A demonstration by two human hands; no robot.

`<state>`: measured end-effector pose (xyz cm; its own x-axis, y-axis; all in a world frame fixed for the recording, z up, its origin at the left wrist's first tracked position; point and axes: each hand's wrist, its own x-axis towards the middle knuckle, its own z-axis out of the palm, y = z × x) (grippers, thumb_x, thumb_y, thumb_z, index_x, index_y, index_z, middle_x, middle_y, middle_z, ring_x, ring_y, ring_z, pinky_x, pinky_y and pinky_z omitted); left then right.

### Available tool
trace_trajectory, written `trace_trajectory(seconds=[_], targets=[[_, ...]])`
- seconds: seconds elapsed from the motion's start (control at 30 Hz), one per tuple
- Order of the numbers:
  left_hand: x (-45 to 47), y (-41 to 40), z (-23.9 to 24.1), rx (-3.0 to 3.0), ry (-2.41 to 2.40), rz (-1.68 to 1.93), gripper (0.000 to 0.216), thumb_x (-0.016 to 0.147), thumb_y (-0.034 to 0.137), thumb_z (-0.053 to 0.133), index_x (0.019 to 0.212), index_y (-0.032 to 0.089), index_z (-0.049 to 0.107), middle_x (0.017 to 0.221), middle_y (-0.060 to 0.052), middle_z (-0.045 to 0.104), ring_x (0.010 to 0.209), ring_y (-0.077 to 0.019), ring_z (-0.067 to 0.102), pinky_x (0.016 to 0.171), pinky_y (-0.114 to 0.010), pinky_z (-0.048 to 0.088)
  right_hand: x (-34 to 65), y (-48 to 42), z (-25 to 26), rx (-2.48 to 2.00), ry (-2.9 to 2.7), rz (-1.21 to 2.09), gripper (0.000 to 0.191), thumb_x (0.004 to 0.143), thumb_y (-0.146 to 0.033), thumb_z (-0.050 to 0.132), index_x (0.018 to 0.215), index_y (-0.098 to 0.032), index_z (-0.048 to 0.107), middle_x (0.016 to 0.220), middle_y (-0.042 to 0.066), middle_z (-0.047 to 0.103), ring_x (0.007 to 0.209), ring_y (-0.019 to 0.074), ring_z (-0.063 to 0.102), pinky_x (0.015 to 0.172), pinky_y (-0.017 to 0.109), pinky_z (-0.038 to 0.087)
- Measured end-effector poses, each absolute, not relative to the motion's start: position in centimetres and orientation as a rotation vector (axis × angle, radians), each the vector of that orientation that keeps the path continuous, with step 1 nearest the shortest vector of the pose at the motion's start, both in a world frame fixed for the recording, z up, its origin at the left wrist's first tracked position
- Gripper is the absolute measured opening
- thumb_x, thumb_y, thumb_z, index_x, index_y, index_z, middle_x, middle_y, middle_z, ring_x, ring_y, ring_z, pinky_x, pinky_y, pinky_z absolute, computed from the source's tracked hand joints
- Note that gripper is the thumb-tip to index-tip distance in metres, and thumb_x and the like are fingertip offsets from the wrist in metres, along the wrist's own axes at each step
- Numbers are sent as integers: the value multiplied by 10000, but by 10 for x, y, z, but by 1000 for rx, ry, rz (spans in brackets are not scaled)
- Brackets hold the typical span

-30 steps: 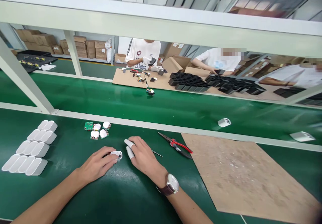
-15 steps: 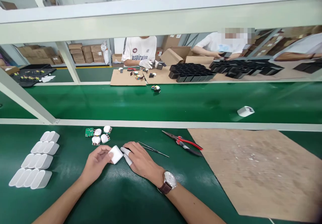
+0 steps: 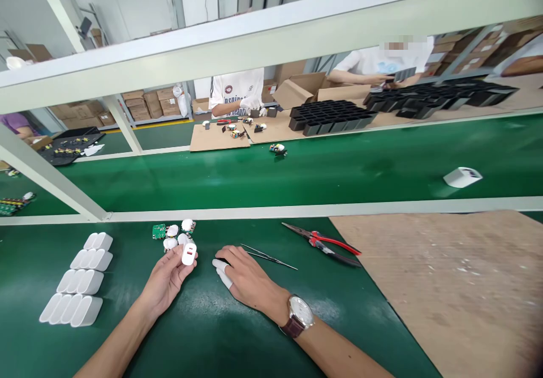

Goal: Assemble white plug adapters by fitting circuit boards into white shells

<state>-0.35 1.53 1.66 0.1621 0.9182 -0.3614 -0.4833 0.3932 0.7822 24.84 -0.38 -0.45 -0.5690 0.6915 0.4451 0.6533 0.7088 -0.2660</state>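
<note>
L hand (image 3: 164, 280) has the white charger housing (image 3: 189, 257) pinched btw. thumb & fingers, held just above the green bench (image 3: 190, 338), left of ctr., near side of the PCB assemblies (image 3: 172, 231). Port end of housing points back to the near side, w/ 2 slots visible, a small one up top & a wider reddish one below. Long side of that end face runs approx. upright, top leaning a bit right; body goes off behind it, mostly hidden, so can't tell its depth or exact body axis. R hand (image 3: 245, 276) is palm-down to the right, apart from the housing, fingers loosely bent & half spread; white finger cots (image 3: 224, 278) on 2 fingers, wristwatch (image 3: 301, 312) on wrist. Tweezers (image 3: 271, 257) lie just beyond R hand, running far-left to near-right. Further right: pliers (image 3: 326, 244), nose to far left, red/black handles reaching the edge of the cardboard sheet (image 3: 466, 276). Far left of L hand, approx. 4 rows of white housings (image 3: 91, 280) stand close-packed. Past the white rail (image 3: 271, 214), green belt (image 3: 360, 171) carries 1 loose housing (image 3: 461, 177) at right & a small PCB unit (image 3: 278, 149) near ctr. Far side: co-worker's gloved hand (image 3: 247, 103) by small dark parts, black cases (image 3: 331, 116) bunched to the right.
</note>
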Motion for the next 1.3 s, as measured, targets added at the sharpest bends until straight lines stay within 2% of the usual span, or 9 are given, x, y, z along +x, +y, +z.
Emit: trace_trajectory(seconds=[0.1,0.3,0.43,0.57,0.73,0.87,1.0,1.13,1.3], targets=[[-4,15,19,641,948,1075,286,908,325,833,1140,176,756,1127,-92,789,943,-165,776,900,-262,663,247,-3,-6,-1031,-2402,91,213,991,-65,525,1109,-153,678,1218,137,642,1158,286,550,955,462,505],[0,16,31,1168,1056,1084,375,833,418,874,1059,154,733,965,-75,768,778,-179,735,690,-289,647,243,-4,-4,-1083,-2427,57,140,946,-92,588,1033,-144,685,1165,124,642,1107,282,542,932,446,484],[0,57,55,1745,1237,1030,378,876,475,784,1128,204,704,1112,-84,769,911,-235,765,835,-358,639,242,-1,-4,-1090,-2420,31,142,980,-145,567,1060,-149,684,1163,110,651,1090,266,543,917,428,472],[-2,134,78,2115,1572,900,333,902,397,675,1190,231,662,1237,-73,753,1031,-258,764,927,-365,613,244,1,-9,-1090,-2416,76,125,965,-158,586,1033,-158,691,1184,95,658,1083,257,548,897,414,477],[-8,192,75,2052,1824,887,282,796,268,715,1053,162,662,988,-151,799,946,-349,785,897,-479,619,248,1,-12,-1096,-2359,116,138,975,-147,569,1027,-183,692,1202,86,670,1097,247,564,974,430,475],[-29,189,72,2036,1843,910,457,815,350,737,1211,153,623,1144,-169,786,982,-293,790,858,-406,646,250,0,-11,-1064,-2340,140,178,967,-113,552,1057,-188,686,1194,89,673,1087,249,584,970,433,492],[-89,167,100,2035,1920,963,520,885,493,667,1281,160,611,1282,-147,743,1156,-255,736,954,-345,618,250,-2,-12,-1009,-2286,134,257,987,-67,486,1125,-184,669,1195,110,670,1095,261,597,976,459,506],[-163,125,125,2021,2084,902,484,885,584,633,1171,198,693,1233,-123,763,1169,-311,715,992,-401,592,250,0,-13,-956,-2268,98,270,1014,-79,452,1144,-197,657,1194,120,668,1077,262,624,926,457,545],[-206,73,111,2068,2190,734,315,782,549,714,754,236,732,1079,-138,786,1178,-424,667,1050,-502,529,233,13,-10,-987,-2260,12,321,1022,-123,494,1311,-208,605,1206,121,663,1043,266,643,874,451,578]])
